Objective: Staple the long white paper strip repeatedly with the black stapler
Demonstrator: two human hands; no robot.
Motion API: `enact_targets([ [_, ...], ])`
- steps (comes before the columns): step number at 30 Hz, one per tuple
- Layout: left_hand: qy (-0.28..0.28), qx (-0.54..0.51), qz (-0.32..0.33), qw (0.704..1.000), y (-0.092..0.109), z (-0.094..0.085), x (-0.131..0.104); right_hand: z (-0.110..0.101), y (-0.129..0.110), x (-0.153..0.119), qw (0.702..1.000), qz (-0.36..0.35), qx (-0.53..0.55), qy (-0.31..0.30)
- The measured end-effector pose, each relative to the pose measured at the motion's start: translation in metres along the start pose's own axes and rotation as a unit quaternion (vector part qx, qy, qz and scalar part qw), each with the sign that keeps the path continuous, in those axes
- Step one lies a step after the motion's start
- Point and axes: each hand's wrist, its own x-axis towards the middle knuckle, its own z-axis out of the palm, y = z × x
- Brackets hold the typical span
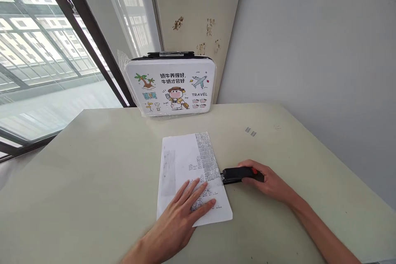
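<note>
At far left, beyond the left edge of the bench [93, 165], a dark-framed window [34, 41] with railings and a pale building outside. Standing upright at the back edge, left of its middle, a white cartoon-printed case [173, 90] with a black handle on top and clear plastic around it. Behind the case, a cream panel [201, 0] marked with brown patches. Lower down, well forward of the back edge, the left hand [181, 216], palm down, with fingers [195, 194] extended and somewhat spread, pressing on paper without gripping it. Under that hand, lying flat in front of the case, the white printed paper [184, 161], with a dense band of print down its upper right side. Just at the paper's right edge, the front end of a black stapler [238, 174]; cannot tell about any paper between its jaws. Toward the back right corner, two short grey strips [251, 132], side by side. Between paper and right edge, the right hand [267, 181], fingers closed around the stapler's rear. Along the right edge, a plain grey wall [315, 49].
</note>
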Motion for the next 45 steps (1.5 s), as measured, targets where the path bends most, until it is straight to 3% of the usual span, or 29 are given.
enact_targets([
  [6, 0.027, -0.043, 0.024, 0.998, -0.006, -0.003, 0.001, -0.008, -0.006, -0.008, 0.999, 0.024, -0.006, -0.023],
  [11, 0.036, -0.054, 0.041, 0.997, -0.018, -0.008, 0.022, -0.011, -0.022, 0.003, 0.999, 0.043, 0.0, -0.001],
  [15, 0.027, -0.05, 0.064, 0.996, -0.028, -0.008, 0.046, 0.0, -0.037, 0.023, 0.996, 0.05, -0.048, 0.046],
  [19, 0.017, -0.059, 0.085, 0.995, -0.036, -0.001, 0.058, 0.018, -0.049, 0.037, 0.991, 0.025, -0.121, 0.054],
  [30, 0.045, -0.081, 0.099, 0.991, -0.038, 0.012, 0.059, 0.03, -0.059, 0.038, 0.979, 0.045, -0.198, 0.027],
  [45, 0.036, -0.084, 0.093, 0.992, -0.034, 0.013, 0.062, 0.035, -0.06, 0.04, 0.964, 0.041, -0.263, 0.02],
])
